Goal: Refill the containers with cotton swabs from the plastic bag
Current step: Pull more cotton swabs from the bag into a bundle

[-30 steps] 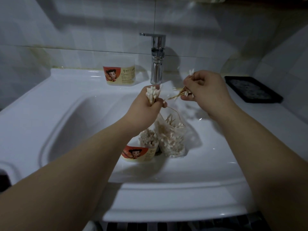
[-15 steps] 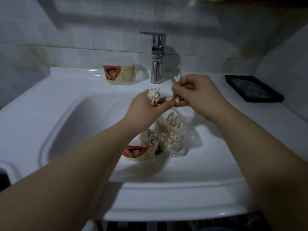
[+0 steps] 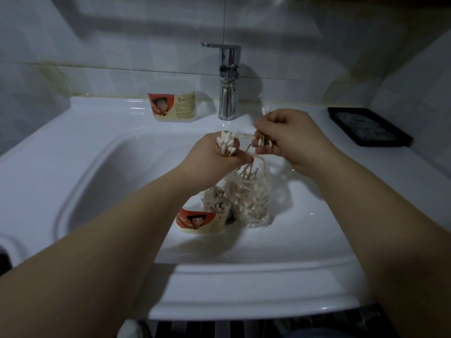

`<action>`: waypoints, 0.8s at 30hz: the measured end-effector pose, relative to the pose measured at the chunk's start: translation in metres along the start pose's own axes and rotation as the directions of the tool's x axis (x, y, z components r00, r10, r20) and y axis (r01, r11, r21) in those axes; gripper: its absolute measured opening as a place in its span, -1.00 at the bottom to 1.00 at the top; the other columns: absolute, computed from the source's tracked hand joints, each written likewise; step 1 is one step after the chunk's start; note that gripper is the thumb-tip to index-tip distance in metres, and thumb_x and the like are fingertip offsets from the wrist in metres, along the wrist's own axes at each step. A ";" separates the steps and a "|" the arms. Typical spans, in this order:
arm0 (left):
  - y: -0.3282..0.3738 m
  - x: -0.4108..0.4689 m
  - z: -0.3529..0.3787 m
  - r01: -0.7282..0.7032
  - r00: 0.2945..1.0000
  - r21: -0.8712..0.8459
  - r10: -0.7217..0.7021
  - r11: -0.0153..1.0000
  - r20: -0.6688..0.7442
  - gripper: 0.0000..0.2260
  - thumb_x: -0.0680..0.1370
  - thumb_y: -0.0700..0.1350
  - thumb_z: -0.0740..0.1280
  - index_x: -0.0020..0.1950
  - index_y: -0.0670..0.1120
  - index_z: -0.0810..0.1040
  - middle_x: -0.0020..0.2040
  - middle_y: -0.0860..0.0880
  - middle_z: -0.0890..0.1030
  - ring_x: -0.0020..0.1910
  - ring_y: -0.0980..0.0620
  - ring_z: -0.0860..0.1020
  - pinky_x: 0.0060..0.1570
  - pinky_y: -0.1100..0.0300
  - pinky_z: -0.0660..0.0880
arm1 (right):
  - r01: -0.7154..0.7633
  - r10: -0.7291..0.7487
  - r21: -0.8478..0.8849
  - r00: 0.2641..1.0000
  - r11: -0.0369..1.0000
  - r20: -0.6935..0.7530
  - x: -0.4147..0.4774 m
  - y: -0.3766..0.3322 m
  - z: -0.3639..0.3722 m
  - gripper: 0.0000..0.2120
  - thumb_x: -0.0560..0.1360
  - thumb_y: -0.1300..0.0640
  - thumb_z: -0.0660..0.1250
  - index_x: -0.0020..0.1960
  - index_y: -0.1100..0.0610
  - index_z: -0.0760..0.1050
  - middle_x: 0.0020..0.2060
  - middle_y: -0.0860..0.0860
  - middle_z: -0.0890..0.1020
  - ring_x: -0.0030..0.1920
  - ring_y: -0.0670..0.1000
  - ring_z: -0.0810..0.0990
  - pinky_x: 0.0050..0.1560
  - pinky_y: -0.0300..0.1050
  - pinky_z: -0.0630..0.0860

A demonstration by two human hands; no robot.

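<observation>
The plastic bag (image 3: 251,203) stands open in the sink (image 3: 219,289), and it is full of cotton swabs. Both hands are raised above its mouth, with the forearms reaching forward over the front rim.

The left hand (image 3: 214,162) is above the bag and slightly to its left. Its fingers are curled around a thick bundle of swabs (image 3: 227,145), with the white tips pointing up and away from the person. The right hand (image 3: 290,137) is above the bag and to its right, with the back of the hand turned up. Its fingers pinch a smaller group of swabs (image 3: 262,140), and a few tips stick out over the knuckles.

One container (image 3: 202,219), already holding swabs, stands just left of the bag. A second container (image 3: 172,107) stands far behind the bag, to its left.

One second ago the right hand is farther from the left hand and its swabs spread like a fan. Now the two hands are close together and the sticks are gathered. Since half a second ago almost nothing changes.
</observation>
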State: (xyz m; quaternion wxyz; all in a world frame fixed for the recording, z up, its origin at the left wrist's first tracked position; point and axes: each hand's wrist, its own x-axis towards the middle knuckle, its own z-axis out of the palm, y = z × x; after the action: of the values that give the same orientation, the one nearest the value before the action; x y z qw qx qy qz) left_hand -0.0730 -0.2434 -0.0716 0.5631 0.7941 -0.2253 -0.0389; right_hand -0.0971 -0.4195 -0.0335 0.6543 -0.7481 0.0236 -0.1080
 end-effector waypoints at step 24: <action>0.010 0.000 0.004 -0.013 0.980 -0.265 -0.040 0.964 -0.195 -0.73 0.72 0.00 0.18 0.14 -0.17 0.55 -0.06 -0.07 0.69 -0.11 0.06 0.69 -0.10 0.19 0.63 | 0.115 -0.086 -0.210 0.986 0.971 0.142 -0.010 -0.004 0.007 -0.83 0.69 0.13 0.25 0.07 0.19 0.57 -0.31 0.05 0.63 -0.35 0.02 0.61 -0.35 -0.12 0.51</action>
State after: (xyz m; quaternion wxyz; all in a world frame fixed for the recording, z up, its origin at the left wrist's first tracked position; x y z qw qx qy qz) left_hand -0.0770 -0.2496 -0.0639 0.6836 0.7131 -0.1556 0.0068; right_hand -0.1056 -0.4100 -0.0318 0.5624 -0.8209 -0.0458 -0.0882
